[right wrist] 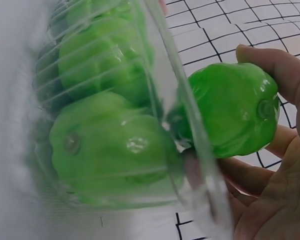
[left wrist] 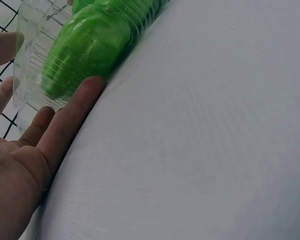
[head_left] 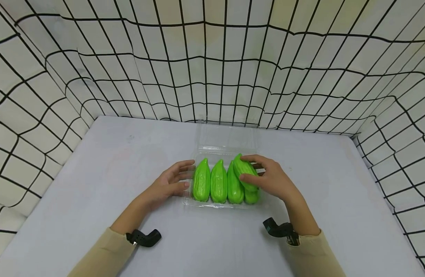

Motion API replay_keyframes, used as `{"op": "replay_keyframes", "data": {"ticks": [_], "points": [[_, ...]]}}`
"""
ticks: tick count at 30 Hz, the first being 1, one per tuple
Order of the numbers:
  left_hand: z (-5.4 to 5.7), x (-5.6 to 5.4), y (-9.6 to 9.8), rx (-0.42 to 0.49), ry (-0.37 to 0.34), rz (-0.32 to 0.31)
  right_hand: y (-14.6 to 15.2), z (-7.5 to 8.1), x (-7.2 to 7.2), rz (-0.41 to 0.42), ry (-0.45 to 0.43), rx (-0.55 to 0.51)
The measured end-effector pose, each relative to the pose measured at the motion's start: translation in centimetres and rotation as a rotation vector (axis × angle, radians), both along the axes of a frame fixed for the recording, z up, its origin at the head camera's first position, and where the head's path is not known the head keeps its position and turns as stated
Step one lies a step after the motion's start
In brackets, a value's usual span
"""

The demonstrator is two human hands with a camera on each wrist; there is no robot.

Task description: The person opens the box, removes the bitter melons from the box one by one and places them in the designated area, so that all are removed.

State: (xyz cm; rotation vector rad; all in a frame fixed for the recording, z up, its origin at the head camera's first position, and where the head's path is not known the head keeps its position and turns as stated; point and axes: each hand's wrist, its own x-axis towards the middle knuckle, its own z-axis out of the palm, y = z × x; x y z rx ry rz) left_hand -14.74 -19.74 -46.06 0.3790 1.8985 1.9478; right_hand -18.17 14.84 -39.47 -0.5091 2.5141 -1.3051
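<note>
A clear plastic clamshell box [head_left: 212, 206] lies with its lid [head_left: 228, 136] folded back. Bright green, ridged bitter melons stand side by side in it, among them a leftmost one [head_left: 201, 181] and one beside it [head_left: 219, 181]. My right hand [head_left: 273, 179] grips another bitter melon [right wrist: 232, 110] between thumb and fingers, tilted over the rightmost melon [head_left: 251, 197] and partly covering it. In the right wrist view it is above the box rim. The left hand [head_left: 167, 182] touches the box's left side with fairly straight fingers and holds no melon.
A white tabletop [head_left: 129, 154] lies under the box. Black netting [head_left: 216, 59] over white walls closes off the back and both sides. Each wrist wears a black strap-on device, one on the left [head_left: 144, 237] and one on the right [head_left: 278, 227].
</note>
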Motion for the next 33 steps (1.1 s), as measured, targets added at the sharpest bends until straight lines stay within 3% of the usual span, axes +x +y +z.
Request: {"op": "replay_keyframes", "data": {"ticks": [11, 19, 33], "points": [[-0.3, -0.2, -0.2, 0.009, 0.003, -0.014, 0.2, 0.0, -0.3, 0.013, -0.014, -0.032], [-0.3, -0.2, -0.2, 0.015, 0.014, -0.024, 1.0, 0.0, -0.7, 0.029, -0.060, -0.150], [-0.3, -0.2, -0.2, 0.030, 0.002, -0.031, 2.1, -0.5, -1.5, -0.042, -0.114, -0.348]]}}
